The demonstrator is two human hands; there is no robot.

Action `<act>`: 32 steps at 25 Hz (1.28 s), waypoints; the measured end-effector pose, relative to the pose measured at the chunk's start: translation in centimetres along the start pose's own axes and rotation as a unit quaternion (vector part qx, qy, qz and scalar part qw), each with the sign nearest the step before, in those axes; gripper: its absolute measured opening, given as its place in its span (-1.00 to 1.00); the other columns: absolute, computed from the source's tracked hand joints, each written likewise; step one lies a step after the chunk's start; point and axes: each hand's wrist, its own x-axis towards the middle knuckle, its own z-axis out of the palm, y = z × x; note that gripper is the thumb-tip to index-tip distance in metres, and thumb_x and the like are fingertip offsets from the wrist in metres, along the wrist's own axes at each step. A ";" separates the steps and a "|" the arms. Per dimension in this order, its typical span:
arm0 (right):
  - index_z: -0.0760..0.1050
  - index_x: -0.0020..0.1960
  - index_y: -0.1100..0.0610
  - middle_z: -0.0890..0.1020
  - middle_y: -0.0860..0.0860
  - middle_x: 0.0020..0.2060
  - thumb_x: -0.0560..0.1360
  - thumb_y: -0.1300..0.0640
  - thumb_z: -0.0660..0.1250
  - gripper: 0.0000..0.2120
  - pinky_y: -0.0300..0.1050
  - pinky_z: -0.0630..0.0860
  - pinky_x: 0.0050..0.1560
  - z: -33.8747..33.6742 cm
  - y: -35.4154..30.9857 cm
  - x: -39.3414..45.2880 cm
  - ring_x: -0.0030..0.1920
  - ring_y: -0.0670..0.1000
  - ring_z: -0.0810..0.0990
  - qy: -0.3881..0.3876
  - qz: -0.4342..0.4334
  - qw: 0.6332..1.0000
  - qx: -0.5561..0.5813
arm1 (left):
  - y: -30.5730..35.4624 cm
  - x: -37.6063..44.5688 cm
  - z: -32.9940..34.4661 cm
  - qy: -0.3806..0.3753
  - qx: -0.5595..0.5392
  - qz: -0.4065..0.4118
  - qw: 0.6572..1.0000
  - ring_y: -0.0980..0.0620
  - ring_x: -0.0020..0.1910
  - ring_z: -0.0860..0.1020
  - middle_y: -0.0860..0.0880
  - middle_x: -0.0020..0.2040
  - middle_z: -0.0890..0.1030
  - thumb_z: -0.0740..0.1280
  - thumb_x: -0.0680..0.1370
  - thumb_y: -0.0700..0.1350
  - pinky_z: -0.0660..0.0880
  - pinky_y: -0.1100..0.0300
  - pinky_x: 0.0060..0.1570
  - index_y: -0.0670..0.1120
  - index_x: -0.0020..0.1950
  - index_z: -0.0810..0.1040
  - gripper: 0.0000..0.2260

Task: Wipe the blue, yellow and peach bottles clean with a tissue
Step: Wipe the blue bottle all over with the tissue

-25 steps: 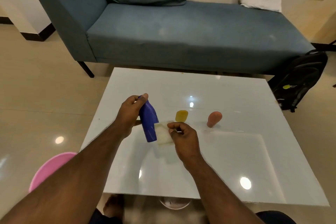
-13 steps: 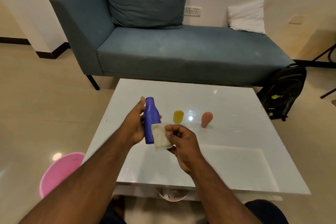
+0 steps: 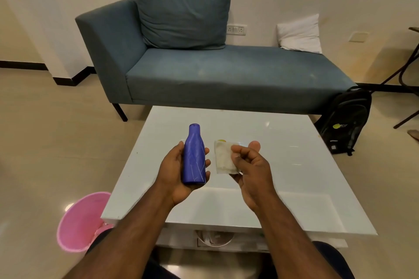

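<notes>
The left hand (image 3: 179, 172) is cradling the blue bottle (image 3: 194, 158) upright above the counter (image 3: 294, 165), fingers curled round it; the right hand (image 3: 249, 165) is pinching the tissue (image 3: 223, 157) just beside, apart. Wiping the blue bottle seems underway; next, pressing tissue against it.
</notes>
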 end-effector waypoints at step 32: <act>0.51 0.13 0.08 0.48 -0.11 0.05 0.55 0.09 0.32 -0.83 -0.58 0.34 -0.18 3.4 -0.9 -0.4 -0.04 -0.19 0.50 0.005 -0.225 0.858 -0.461 | -4.2 -2.2 1.4 0.050 -0.008 0.001 0.999 -0.14 -0.13 0.61 -0.14 -0.12 0.73 0.25 0.62 0.13 0.55 -0.04 -0.07 -0.07 0.20 0.56 -0.68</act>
